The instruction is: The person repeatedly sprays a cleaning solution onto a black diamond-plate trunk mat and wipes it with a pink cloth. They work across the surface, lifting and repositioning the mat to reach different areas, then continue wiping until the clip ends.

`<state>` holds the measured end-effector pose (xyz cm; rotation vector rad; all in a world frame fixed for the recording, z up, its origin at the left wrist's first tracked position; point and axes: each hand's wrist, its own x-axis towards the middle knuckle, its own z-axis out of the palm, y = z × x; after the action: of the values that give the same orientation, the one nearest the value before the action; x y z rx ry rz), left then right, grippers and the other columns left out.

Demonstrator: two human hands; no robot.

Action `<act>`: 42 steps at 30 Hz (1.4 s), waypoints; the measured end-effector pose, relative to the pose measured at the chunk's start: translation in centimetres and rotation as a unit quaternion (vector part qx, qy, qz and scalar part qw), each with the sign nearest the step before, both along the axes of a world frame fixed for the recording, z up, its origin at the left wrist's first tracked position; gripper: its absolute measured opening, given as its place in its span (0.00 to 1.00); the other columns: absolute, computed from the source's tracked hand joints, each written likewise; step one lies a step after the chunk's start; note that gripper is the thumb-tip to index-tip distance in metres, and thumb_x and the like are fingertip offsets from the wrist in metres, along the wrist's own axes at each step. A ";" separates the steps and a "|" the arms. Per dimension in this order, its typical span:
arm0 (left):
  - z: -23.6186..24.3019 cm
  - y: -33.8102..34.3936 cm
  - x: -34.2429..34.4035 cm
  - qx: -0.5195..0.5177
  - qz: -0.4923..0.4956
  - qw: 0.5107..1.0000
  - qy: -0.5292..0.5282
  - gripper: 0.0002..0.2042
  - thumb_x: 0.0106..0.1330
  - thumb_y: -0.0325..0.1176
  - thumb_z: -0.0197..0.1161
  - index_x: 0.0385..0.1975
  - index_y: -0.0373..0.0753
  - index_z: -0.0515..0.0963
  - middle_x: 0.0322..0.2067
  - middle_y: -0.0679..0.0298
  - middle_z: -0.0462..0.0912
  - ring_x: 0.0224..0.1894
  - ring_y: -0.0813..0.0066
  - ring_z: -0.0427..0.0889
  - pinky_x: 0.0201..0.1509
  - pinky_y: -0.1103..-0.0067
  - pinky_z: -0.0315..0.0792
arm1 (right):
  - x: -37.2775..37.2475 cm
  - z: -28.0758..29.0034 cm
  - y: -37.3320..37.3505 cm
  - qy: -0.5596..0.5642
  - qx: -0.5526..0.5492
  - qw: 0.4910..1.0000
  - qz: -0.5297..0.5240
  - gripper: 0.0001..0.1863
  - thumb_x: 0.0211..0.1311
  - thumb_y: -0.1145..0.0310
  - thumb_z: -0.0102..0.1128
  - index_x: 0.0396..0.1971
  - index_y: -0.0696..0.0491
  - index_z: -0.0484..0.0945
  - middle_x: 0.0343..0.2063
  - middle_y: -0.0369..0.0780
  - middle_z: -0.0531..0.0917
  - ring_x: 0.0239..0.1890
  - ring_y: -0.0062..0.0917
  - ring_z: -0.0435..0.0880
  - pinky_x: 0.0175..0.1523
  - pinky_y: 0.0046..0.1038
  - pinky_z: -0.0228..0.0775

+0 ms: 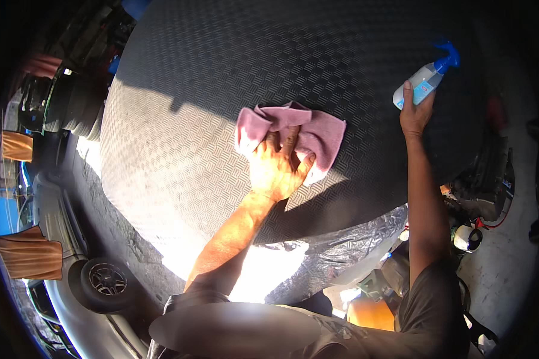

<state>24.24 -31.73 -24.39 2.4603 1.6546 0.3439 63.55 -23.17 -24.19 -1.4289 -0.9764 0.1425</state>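
A pink cloth (326, 134) lies crumpled on a large black mat (179, 137) with an embossed basket-weave pattern. My left hand (275, 170) presses down on the cloth, its fingers bent into the folds and the thumb at the cloth's near edge. Off to the right, my right hand (418, 113) is wrapped round the body of a spray bottle (424, 81). The bottle is see-through with a pale blue label and a blue trigger head, tilted up and to the right over the mat. My forefinger is not on the trigger.
Crinkled silvery sheeting (347, 245) shows below the mat's near edge. A silver vehicle with a dark wheel (106, 278) stands at the lower left, stacked tyres (81, 105) farther up. Machine parts and a red cable (494, 224) lie at the right. Strong sunlight falls across the mat's left half.
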 end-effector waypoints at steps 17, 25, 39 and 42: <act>-3.1 -17.6 -38.8 -0.235 0.495 0.836 -0.035 0.65 0.60 0.86 0.54 0.86 0.54 0.31 0.76 0.12 0.34 0.78 0.06 0.37 0.80 0.33 0.41 | -20.5 10.3 -27.9 0.107 -0.140 0.934 0.310 0.21 0.75 0.78 0.56 0.65 0.56 0.79 0.38 0.39 0.88 0.33 0.17 0.86 0.45 0.24 0.82; -3.0 -17.5 -36.7 -0.181 0.429 0.884 -0.049 0.64 0.65 0.85 0.46 0.85 0.42 0.29 0.74 0.09 0.32 0.78 0.06 0.26 0.78 0.29 0.27 | -29.1 6.2 -30.7 0.176 -0.143 0.958 0.173 0.21 0.83 0.52 0.61 0.51 0.57 0.86 0.46 0.38 0.90 0.42 0.18 0.87 0.47 0.24 0.79; 1.1 -18.2 -34.4 -0.241 0.463 0.841 -0.144 0.62 0.62 0.87 0.49 0.86 0.57 0.28 0.77 0.21 0.17 0.78 0.08 0.19 0.65 0.13 0.41 | -38.3 7.6 -31.1 0.117 -0.335 0.914 0.198 0.30 0.72 0.40 0.69 0.32 0.56 0.89 0.22 0.35 0.86 0.25 0.20 0.85 0.30 0.27 0.79; 2.1 -18.3 -34.2 -0.259 0.459 0.840 -0.130 0.60 0.65 0.84 0.49 0.86 0.58 0.29 0.79 0.23 0.18 0.79 0.10 0.20 0.66 0.14 0.40 | -42.0 8.9 -28.6 0.031 -0.404 0.889 0.212 0.31 0.73 0.39 0.69 0.34 0.58 0.89 0.23 0.35 0.87 0.25 0.20 0.85 0.30 0.27 0.80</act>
<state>-9.97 -50.03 -22.25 1.0656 2.2878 0.2554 21.53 -51.77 -15.31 -1.9085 -1.2335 1.0133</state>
